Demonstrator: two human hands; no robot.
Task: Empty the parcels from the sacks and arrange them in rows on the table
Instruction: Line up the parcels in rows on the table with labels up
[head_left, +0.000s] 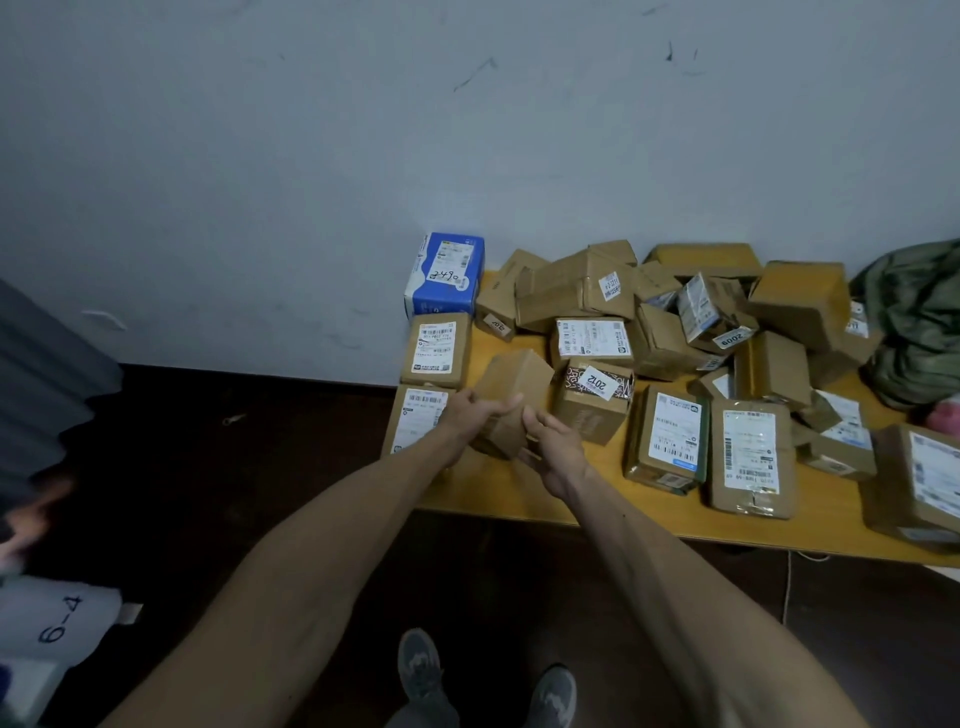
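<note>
A plain brown cardboard parcel is tilted above the left part of the yellow table. My left hand grips its left side and my right hand grips its lower right corner. Along the table's left edge stand a blue and white box marked 2490 and two labelled brown boxes in a column. A box labelled 2012 sits just right of the held parcel. Several more parcels lie heaped at the back. A green sack lies crumpled at the right end.
Two labelled parcels lie flat near the front edge, with a larger box at the far right. A white sack marked 6-4 sits on the dark floor at the left. The grey wall backs the table. My shoes show below.
</note>
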